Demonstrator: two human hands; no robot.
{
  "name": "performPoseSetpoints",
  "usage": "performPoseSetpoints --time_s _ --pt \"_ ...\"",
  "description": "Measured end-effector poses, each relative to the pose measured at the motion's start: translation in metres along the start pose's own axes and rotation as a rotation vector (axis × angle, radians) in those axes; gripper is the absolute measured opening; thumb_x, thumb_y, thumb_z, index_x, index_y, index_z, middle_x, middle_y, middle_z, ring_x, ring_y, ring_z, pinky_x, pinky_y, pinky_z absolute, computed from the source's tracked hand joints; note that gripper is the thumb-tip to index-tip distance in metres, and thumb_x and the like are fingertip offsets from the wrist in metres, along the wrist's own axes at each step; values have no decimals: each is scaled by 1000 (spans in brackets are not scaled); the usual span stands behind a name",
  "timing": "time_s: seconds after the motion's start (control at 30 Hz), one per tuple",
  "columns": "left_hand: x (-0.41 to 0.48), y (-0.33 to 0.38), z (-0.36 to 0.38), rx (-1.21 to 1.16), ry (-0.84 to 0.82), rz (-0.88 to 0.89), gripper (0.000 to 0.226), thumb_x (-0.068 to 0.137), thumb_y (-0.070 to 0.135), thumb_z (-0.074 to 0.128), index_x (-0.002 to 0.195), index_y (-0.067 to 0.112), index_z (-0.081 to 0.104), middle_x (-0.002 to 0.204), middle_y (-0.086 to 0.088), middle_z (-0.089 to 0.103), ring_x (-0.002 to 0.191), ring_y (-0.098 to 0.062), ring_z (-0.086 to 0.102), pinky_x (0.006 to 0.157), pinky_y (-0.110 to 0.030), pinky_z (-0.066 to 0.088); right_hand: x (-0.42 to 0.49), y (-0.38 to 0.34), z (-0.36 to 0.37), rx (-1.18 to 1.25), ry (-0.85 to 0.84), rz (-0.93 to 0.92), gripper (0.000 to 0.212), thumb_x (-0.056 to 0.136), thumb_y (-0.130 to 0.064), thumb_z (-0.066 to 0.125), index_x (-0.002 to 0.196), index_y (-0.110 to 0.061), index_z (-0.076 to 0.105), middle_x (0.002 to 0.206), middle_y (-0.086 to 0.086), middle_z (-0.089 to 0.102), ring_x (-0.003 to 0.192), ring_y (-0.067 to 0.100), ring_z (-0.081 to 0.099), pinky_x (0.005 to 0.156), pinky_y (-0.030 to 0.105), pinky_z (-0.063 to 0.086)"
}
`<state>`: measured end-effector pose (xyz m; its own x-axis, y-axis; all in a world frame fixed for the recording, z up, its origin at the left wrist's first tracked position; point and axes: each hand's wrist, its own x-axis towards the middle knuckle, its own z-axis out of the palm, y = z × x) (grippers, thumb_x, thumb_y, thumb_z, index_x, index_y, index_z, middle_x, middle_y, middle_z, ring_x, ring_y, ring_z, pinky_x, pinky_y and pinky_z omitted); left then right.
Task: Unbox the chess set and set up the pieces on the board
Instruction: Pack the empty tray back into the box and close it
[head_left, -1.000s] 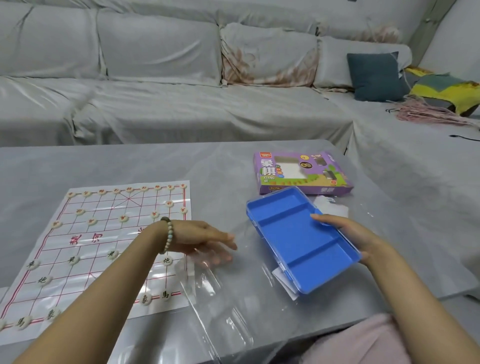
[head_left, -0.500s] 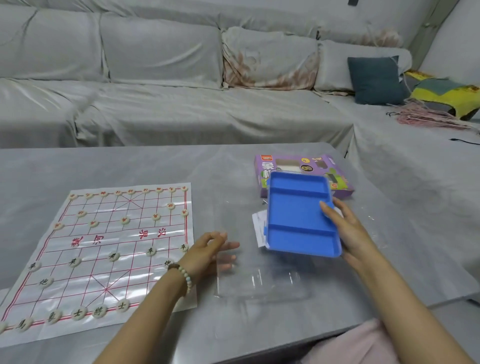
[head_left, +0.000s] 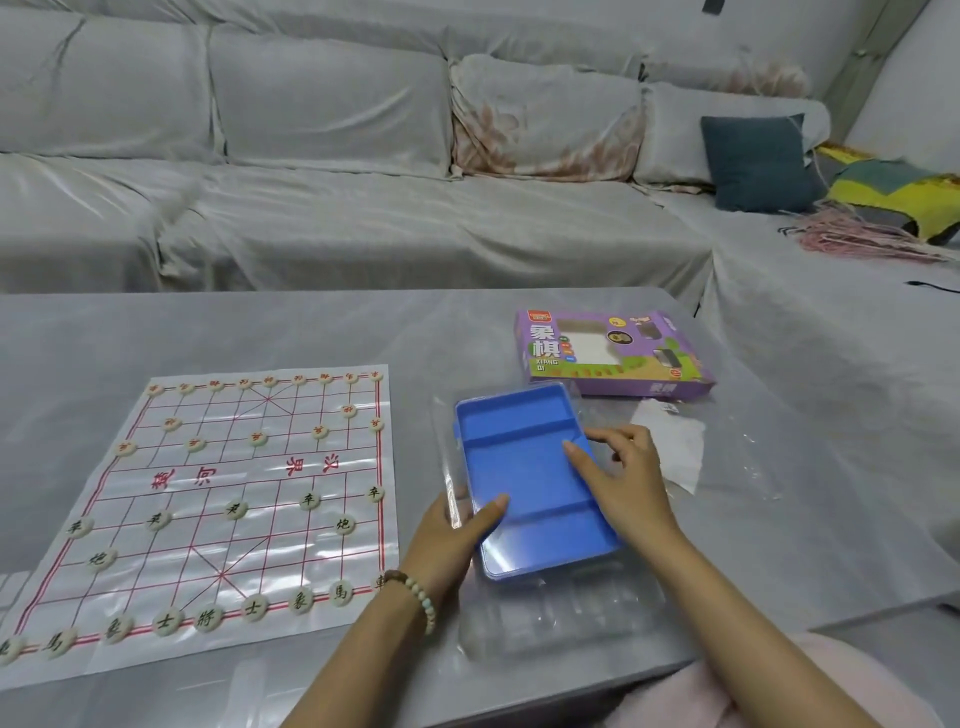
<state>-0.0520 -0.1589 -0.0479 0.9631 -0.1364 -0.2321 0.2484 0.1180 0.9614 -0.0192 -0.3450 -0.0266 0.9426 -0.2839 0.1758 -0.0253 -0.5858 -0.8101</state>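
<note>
A paper xiangqi board (head_left: 156, 519) lies flat on the left of the grey table, with round cream pieces (head_left: 309, 500) standing on its grid lines along both sides. An empty blue tray (head_left: 519, 457) with three compartments sits inside a clear plastic lid (head_left: 561, 623) at centre. My left hand (head_left: 457, 525) grips the tray's near-left edge together with the clear plastic, thumb on the tray floor. My right hand (head_left: 623, 483) holds the tray's right rim, fingers bent over it. The purple set box (head_left: 613, 353) lies beyond the tray.
A white folded slip (head_left: 675, 447) and a crumpled clear wrapper (head_left: 758, 462) lie right of the tray. The table's front edge (head_left: 779, 629) runs close to my lap. A covered grey sofa (head_left: 363, 208) with a dark cushion (head_left: 758, 161) stands behind the table.
The blue tray came down from my right hand's tilted hold and now lies flat in the clear plastic lid. My left hand moved right from the board's edge onto the tray.
</note>
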Motion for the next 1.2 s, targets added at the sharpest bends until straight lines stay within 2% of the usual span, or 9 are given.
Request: performPoseSetpoints --time_s 0.13,0.3,0.43,0.5,0.67,0.83,0.97,1.1,1.2 --pt "0 3 -2 -74 -35 -19 11 88 10 60 97 15 58 91 5 67 68 6 66 54 -6 46 3 -3 -13 304 -154 289 62 79 -35 72 131 -23 39 123 -4 45 106 17 55 70 22 50" --pt "6 5 -5 -119 -15 -28 14 87 10 60 99 17 59 93 5 69 71 3 67 55 -7 47 -4 2 -21 565 -650 453 48 78 -15 71 123 -14 56 110 5 70 99 23 68 81 33 57" --pt "10 -1 -10 -159 18 -81 21 84 14 65 102 17 56 102 -2 67 82 -10 68 58 -14 51 -4 14 -13 517 -616 426 51 73 -13 76 120 -15 57 105 4 72 94 23 69 76 31 57" --pt "14 -3 -13 -112 59 -126 43 79 21 69 116 10 50 114 -9 63 94 -17 66 64 -18 53 3 22 -10 461 -595 420 65 67 -21 81 125 -17 53 108 4 71 94 22 70 79 33 57" --pt "19 0 -14 231 191 -63 87 82 20 68 146 17 8 124 -9 45 99 -18 51 77 -21 48 19 34 -3 152 -498 292 111 43 -59 83 138 -25 38 130 -1 55 106 15 62 87 30 53" --pt "28 -9 -8 532 254 -10 89 86 29 62 148 17 -2 155 -7 12 141 -25 18 114 -41 23 19 38 6 -27 -497 185 74 71 -46 76 134 -22 45 129 -7 46 115 10 49 99 25 41" --pt "31 -15 -2 840 252 87 83 91 46 46 147 20 -10 156 -5 -14 144 -22 -10 115 -34 1 31 37 8 -108 -410 107 57 84 -45 63 132 -18 49 130 -2 43 117 11 45 100 23 35" --pt "38 -8 0 1147 111 238 61 95 53 26 147 33 3 156 6 -10 143 -18 -15 115 -36 -10 60 29 -4 -10 -354 77 39 103 -33 29 129 -20 55 126 -5 54 112 5 45 90 17 28" --pt "45 -11 -3 1351 36 250 58 92 61 11 145 40 0 155 11 -13 142 -16 -19 112 -40 -17 81 38 -1 -87 -383 -2 39 103 -25 27 135 -20 49 138 -1 49 120 6 42 93 12 25"
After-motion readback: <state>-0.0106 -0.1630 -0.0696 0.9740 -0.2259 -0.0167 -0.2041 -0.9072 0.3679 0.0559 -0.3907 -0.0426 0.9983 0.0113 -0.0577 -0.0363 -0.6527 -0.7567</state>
